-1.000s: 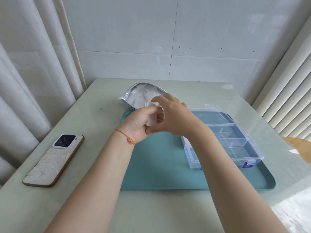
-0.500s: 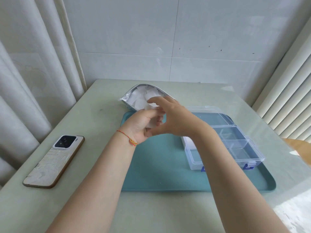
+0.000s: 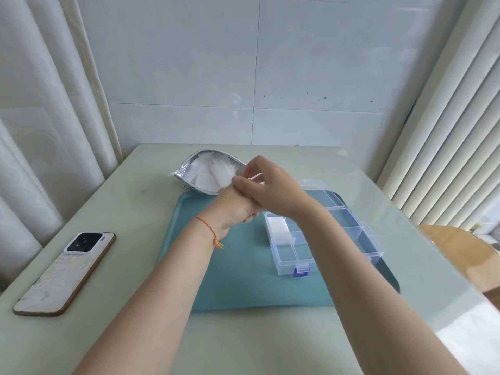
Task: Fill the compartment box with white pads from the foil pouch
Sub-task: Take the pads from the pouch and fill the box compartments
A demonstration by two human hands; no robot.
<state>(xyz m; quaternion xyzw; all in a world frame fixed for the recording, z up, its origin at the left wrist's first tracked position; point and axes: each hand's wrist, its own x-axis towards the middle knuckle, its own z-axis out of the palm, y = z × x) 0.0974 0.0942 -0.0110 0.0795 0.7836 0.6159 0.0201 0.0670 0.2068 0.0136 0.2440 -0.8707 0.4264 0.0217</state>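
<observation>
A person's two bare forearms reach forward over a pale green surface (image 3: 108, 201), seen from above and behind the hands.

A teal tray (image 3: 238, 269) lies in the middle of the surface. On its right half sits a clear plastic box (image 3: 322, 236) with its lid open toward the far side and a blue latch at its near edge. The box is split into several compartments. The far-left compartment holds a stack of white pads (image 3: 278, 230); the other compartments that can be seen show only the tray through their clear floors, and the right arm hides part of the box.

Just beyond the tray's far-left corner lies a foil pouch (image 3: 186, 173), open toward the camera and full of loose white pads (image 3: 209, 171).

The hands meet above the far part of the tray, between pouch and box. The left hand (image 3: 232, 209), with a red and yellow string at the wrist, is curled, its fingers mostly hidden by the other hand, so what it grips cannot be told. The right hand (image 3: 270, 185) crosses over it, its fingers bent and pinching a thin white pad (image 3: 255, 176) at their tips.

A phone (image 3: 65, 274) lies camera-side up near the left edge of the surface, well apart from the tray. Curtains hang on both sides, with a tiled wall behind.
</observation>
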